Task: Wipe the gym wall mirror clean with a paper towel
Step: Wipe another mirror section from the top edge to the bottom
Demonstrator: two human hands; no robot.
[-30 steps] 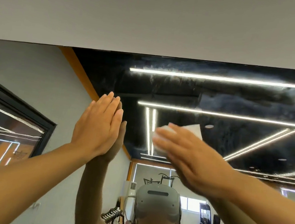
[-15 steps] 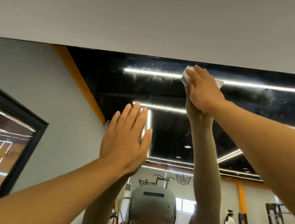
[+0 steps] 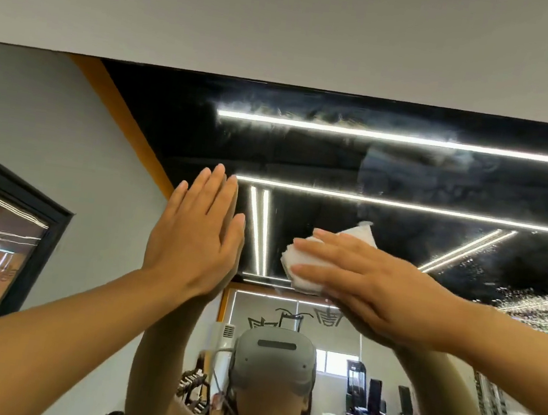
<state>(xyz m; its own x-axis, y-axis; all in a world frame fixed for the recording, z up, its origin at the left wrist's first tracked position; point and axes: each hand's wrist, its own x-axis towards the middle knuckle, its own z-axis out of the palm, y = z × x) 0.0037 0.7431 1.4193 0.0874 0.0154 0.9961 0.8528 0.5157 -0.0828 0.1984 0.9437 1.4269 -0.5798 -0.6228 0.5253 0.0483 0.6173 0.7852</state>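
The wall mirror (image 3: pixel 407 175) fills most of the head view and reflects a dark ceiling with bright light strips; hazy smears and droplets cover its upper and right parts. My right hand (image 3: pixel 370 284) presses a folded white paper towel (image 3: pixel 306 266) flat against the glass, fingers pointing left, with the towel's corner sticking out above the fingers. To its left, my left hand (image 3: pixel 196 239) rests flat on the mirror, fingers straight and pointing up, holding nothing. The reflections of both arms meet the hands at the glass.
A plain grey wall (image 3: pixel 288 19) runs above the mirror's top edge. The mirror reflects a dark-framed panel (image 3: pixel 3 236) at the left, my headset (image 3: pixel 273 359), and gym machines (image 3: pixel 372 409) and dumbbell racks low down.
My right hand has swept the towel down from the mirror's top edge to the middle, turning its fingers leftward. My left hand shifted slightly up and left along the glass.
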